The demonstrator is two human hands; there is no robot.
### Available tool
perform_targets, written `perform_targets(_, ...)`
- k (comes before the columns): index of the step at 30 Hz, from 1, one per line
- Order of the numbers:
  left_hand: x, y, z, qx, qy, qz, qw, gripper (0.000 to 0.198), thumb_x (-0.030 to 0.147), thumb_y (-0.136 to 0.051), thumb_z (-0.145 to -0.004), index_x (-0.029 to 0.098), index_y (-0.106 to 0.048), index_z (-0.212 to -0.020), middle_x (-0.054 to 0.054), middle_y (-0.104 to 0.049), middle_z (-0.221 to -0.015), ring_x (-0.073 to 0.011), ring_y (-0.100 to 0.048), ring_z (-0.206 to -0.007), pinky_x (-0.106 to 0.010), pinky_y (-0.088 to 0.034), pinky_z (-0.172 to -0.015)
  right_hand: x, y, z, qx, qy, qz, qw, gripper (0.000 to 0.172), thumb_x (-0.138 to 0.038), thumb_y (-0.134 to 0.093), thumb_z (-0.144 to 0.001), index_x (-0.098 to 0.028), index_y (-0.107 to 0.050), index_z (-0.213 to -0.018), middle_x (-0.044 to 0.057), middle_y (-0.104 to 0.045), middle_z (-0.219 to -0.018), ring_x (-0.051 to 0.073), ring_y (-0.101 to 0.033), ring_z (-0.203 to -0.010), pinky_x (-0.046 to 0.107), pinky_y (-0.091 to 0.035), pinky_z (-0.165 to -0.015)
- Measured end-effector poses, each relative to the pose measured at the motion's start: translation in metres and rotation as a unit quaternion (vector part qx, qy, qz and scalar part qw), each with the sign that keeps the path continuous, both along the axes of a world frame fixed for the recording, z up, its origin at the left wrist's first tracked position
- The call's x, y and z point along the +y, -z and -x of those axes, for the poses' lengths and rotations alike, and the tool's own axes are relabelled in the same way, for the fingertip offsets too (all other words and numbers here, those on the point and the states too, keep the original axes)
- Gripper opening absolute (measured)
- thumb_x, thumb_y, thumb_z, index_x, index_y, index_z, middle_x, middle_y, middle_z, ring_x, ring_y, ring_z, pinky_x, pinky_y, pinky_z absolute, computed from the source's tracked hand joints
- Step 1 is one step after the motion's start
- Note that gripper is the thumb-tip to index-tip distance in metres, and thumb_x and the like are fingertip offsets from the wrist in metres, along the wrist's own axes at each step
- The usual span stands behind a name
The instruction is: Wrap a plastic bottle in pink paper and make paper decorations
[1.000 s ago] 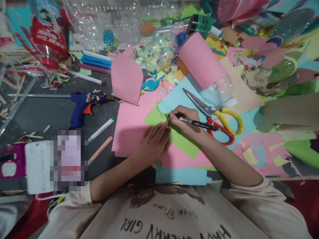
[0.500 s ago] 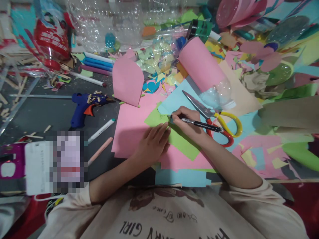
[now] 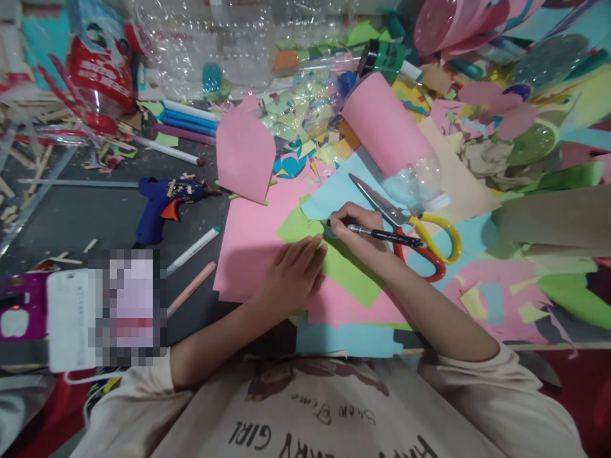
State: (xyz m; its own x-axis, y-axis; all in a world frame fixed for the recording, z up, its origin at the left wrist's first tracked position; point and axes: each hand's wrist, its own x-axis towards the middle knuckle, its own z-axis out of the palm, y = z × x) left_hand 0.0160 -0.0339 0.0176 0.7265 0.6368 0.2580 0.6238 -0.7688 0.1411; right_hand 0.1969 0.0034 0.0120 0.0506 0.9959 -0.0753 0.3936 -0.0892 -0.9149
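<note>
A sheet of green paper [image 3: 356, 277] lies over larger pink paper [image 3: 243, 254] in front of me. My left hand [image 3: 296, 270] rests flat on both, fingers stretched out toward the green sheet's upper part. In my right hand [image 3: 360, 229] is a black pen [image 3: 389, 236], its tip down at the green paper, where a faint curved line shows. Scissors [image 3: 382, 200] with one yellow and one red handle lie just beyond and right of that hand, on light blue paper [image 3: 329, 197]. A cut pink paper piece [image 3: 245, 156] sits at the upper left of the sheets.
A blue glue gun [image 3: 155, 207] and two markers, one white [image 3: 195, 249] and one peach [image 3: 191, 289], lie to the left. Behind the sheets is a plastic bottle wrapped in pink paper [image 3: 384, 121]. Paper scraps and clear bottles crowd the back; a brown roll [image 3: 554, 219] is at right.
The rear end of the pen has tilted slightly, shifting a little left and up. My left hand stays in place.
</note>
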Motion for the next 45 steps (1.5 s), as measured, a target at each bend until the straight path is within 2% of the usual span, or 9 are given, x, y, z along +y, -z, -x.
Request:
perform_targets(12,-0.0002,0.0011,0.0013,-0.008,0.005,0.016,1.000,0.032,0.020,-0.049,-0.094,0.006,-0.062,-0.121,-0.016,-0.066,-0.129,-0.0259,-0.064,-0.115,-0.037,-0.050,-0.095,0.0018,0.0003,-0.0002,-0.004,0.009,-0.009,1.000,0.014,-0.022,-0.053,-0.070,-0.021,-0.049,-0.056,-0.004,-0.049,-0.053,0.011,-0.043,-0.053,0.025,-0.032,-0.051)
perform_targets(22,0.0003,-0.0002,0.0004,-0.007,0.001,0.001,1.000,0.031,0.019,-0.050,-0.094,0.007,-0.065,-0.117,-0.013,-0.068,-0.127,-0.0250,-0.066,-0.111,-0.035,-0.051,-0.093,0.0026,0.0014,-0.0042,0.017,-0.006,-0.013,1.000,0.013,-0.020,-0.054,-0.067,-0.022,-0.049,-0.056,-0.006,-0.050,-0.052,0.010,-0.043,-0.051,0.024,-0.034,-0.051)
perform_targets(27,0.0004,-0.0005,0.0000,-0.005,0.001,0.005,1.000,0.031,0.020,-0.050,-0.094,0.007,-0.065,-0.118,-0.014,-0.068,-0.128,-0.0247,-0.065,-0.112,-0.035,-0.051,-0.094,0.0027,-0.0007,-0.0053,0.045,0.016,-0.014,0.999,0.019,-0.022,-0.055,-0.068,-0.022,-0.045,-0.052,-0.005,-0.048,-0.049,0.010,-0.044,-0.050,0.025,-0.036,-0.050)
perform_targets(29,0.0002,-0.0005,-0.0002,-0.004,-0.001,0.006,1.000,0.031,0.020,-0.050,-0.094,0.007,-0.064,-0.118,-0.014,-0.068,-0.128,-0.0248,-0.065,-0.112,-0.035,-0.051,-0.094,0.0011,-0.0013,-0.0051,0.072,0.036,-0.015,0.997,0.019,-0.026,-0.057,-0.073,-0.022,-0.050,-0.055,-0.005,-0.053,-0.051,0.011,-0.046,-0.048,0.025,-0.038,-0.050)
perform_targets(32,0.0000,-0.0001,0.0001,-0.008,0.000,0.007,1.000,0.031,0.019,-0.051,-0.093,0.007,-0.064,-0.118,-0.014,-0.068,-0.128,-0.0248,-0.064,-0.113,-0.035,-0.050,-0.094,-0.0019,-0.0006,-0.0044,0.093,0.047,-0.019,0.994,0.021,-0.038,-0.055,-0.085,-0.022,-0.066,-0.077,-0.002,-0.065,-0.063,0.011,-0.051,-0.048,0.027,-0.043,-0.049)
perform_targets(35,0.0001,0.0011,0.0012,-0.013,0.004,0.016,1.000,0.031,0.019,-0.051,-0.093,0.006,-0.063,-0.119,-0.016,-0.067,-0.127,-0.0250,-0.063,-0.116,-0.036,-0.049,-0.096,-0.0031,0.0011,-0.0038,0.030,0.020,-0.063,0.997,0.024,-0.041,-0.055,-0.090,-0.024,-0.071,-0.093,0.003,-0.075,-0.085,0.017,-0.066,-0.070,0.033,-0.053,-0.068)
perform_targets(38,0.0006,0.0029,0.0024,-0.015,0.004,0.032,0.999,0.031,0.019,-0.051,-0.094,0.008,-0.062,-0.120,-0.017,-0.067,-0.127,-0.0250,-0.062,-0.118,-0.036,-0.049,-0.097,-0.0015,0.0019,-0.0042,-0.064,-0.044,-0.113,0.990,0.018,-0.031,-0.058,-0.088,-0.025,-0.071,-0.099,0.005,-0.075,-0.093,0.022,-0.067,-0.090,0.040,-0.053,-0.085)
perform_targets(41,0.0011,0.0054,0.0032,-0.025,0.004,0.040,0.999,0.031,0.018,-0.050,-0.094,0.008,-0.062,-0.120,-0.018,-0.068,-0.124,-0.0255,-0.062,-0.117,-0.037,-0.050,-0.096,0.0013,0.0010,-0.0047,-0.099,-0.101,-0.114,0.983,0.021,-0.025,-0.057,-0.087,-0.026,-0.068,-0.105,0.005,-0.075,-0.092,0.023,-0.066,-0.089,0.041,-0.052,-0.087)
perform_targets(45,0.0019,0.0087,0.0049,-0.048,0.013,0.059,0.997,0.031,0.019,-0.047,-0.095,0.009,-0.061,-0.121,-0.018,-0.067,-0.124,-0.0268,-0.061,-0.118,-0.040,-0.052,-0.096,0.0037,0.0000,-0.0036,-0.083,-0.123,-0.096,0.984,0.023,-0.022,-0.056,-0.084,-0.025,-0.064,-0.106,0.005,-0.073,-0.095,0.022,-0.066,-0.089,0.040,-0.051,-0.086)
